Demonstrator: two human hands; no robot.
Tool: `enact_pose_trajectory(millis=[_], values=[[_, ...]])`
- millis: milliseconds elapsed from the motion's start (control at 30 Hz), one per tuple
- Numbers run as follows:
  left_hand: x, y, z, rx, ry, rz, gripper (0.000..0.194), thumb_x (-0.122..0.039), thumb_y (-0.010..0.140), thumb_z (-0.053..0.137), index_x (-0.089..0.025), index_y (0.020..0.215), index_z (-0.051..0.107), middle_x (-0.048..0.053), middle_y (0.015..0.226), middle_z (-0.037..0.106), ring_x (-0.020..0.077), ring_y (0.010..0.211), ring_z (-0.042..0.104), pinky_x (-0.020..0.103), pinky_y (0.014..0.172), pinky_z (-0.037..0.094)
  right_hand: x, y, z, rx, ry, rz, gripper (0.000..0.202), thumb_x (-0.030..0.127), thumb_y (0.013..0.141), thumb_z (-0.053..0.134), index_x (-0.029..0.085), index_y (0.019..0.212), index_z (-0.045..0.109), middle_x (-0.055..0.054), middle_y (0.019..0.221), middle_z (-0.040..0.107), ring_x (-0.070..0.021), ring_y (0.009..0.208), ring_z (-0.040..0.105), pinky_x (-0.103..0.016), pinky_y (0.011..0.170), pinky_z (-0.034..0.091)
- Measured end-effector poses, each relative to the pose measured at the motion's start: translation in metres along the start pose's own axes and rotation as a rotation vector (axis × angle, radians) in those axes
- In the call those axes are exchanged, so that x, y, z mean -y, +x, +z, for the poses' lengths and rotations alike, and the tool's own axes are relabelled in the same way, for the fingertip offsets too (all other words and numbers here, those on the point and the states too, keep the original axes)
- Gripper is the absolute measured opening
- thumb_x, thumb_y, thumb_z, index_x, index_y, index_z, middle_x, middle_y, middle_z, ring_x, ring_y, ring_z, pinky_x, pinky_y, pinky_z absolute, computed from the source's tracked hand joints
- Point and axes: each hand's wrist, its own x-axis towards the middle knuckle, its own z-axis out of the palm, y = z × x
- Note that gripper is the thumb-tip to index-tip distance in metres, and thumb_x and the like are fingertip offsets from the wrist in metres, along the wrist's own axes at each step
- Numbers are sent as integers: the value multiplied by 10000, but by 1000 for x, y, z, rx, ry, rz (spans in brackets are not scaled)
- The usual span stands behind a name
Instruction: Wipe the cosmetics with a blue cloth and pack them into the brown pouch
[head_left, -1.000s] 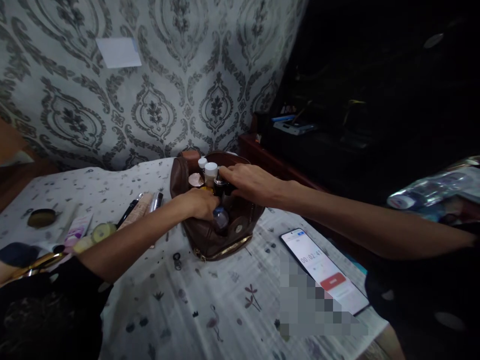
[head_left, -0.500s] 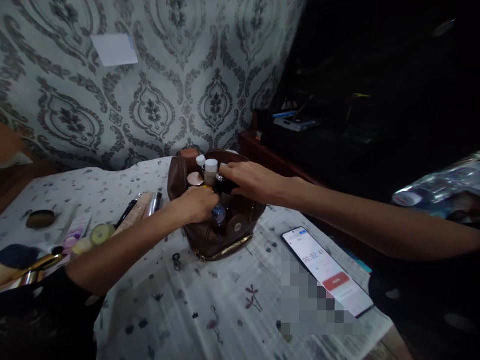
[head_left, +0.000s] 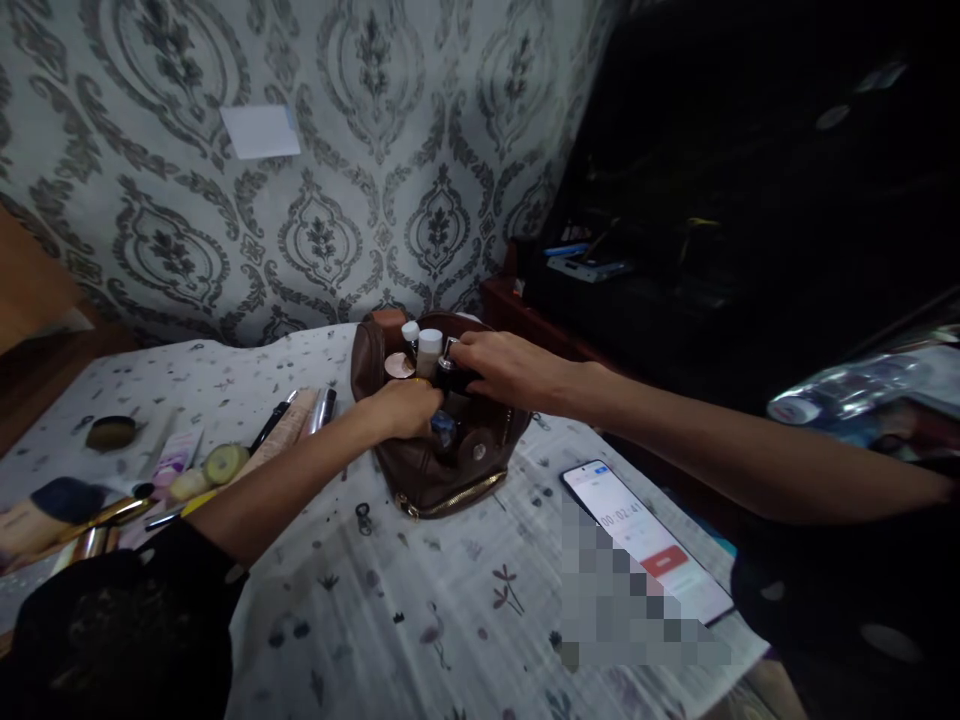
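Observation:
A brown bag point(head_left: 420, 478) with a gold zip stands open on the patterned cloth. My right hand point(head_left: 506, 365) reaches over its far right side, fingers closed around the top of a dark bottle point(head_left: 445, 372) with a silver collar. Inside the near left part is my left hand point(head_left: 409, 408), curled like a fist, its fingertips and anything in them hidden. Between and behind my hands, a white-capped bottle point(head_left: 430, 350), a smaller white cap point(head_left: 410, 330) and a round pinkish compact point(head_left: 400, 366) show in the bag. Below my left fingers lies a bluish clear item point(head_left: 444, 430).
Left of the bag lie several cosmetics, among them a beige tube point(head_left: 289, 428), a round yellowish jar point(head_left: 226, 463) and a dark oval brush point(head_left: 111, 432). A phone point(head_left: 649, 545) showing a timer rests at the right. Beyond it is a clear plastic bottle point(head_left: 840, 392).
The camera view has shifted a little. Both hands stay at the bag, and the dark bottle's silver collar shows more clearly beside my right fingers.

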Motion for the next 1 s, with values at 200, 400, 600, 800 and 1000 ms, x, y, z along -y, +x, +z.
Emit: enact_pose_trajectory(millis=[200,400,600,800,1000], values=[[4,0,-12,-106,-104,22,254,-358,812,657,-148,949,694,116,1029,726,264,967,674,310,800,510,-2,-6,1,-33,34,-22,223,96,818,674,119,1025,596,-135,1115,596,-220,967,588,-314,816,427],[17,-27,-23,-652,-511,-63,174,-291,854,559,-160,906,660,4,834,668,164,815,607,250,755,460,4,-13,-2,-197,63,-25,65,115,881,583,132,939,608,-137,1057,613,-232,963,576,-318,825,438],[27,-97,-9,-795,-695,-188,242,-406,875,539,-177,836,609,-34,731,596,131,689,533,219,645,427,31,-50,-1,-439,139,12,350,310,1012,412,196,700,522,-56,740,572,-170,677,521,-291,628,385],[5,-162,56,-425,-455,-373,215,-165,795,506,-223,952,641,18,938,700,201,912,654,306,819,500,88,-82,32,-458,234,-305,384,218,1022,396,208,654,504,-5,605,513,-142,551,457,-295,533,312],[-35,-204,101,-91,-282,-344,267,-155,881,437,-267,1050,611,35,1109,691,207,1042,654,300,815,512,150,-69,87,-218,371,-359,229,88,938,471,173,751,572,-56,765,632,-180,674,560,-303,593,437]])
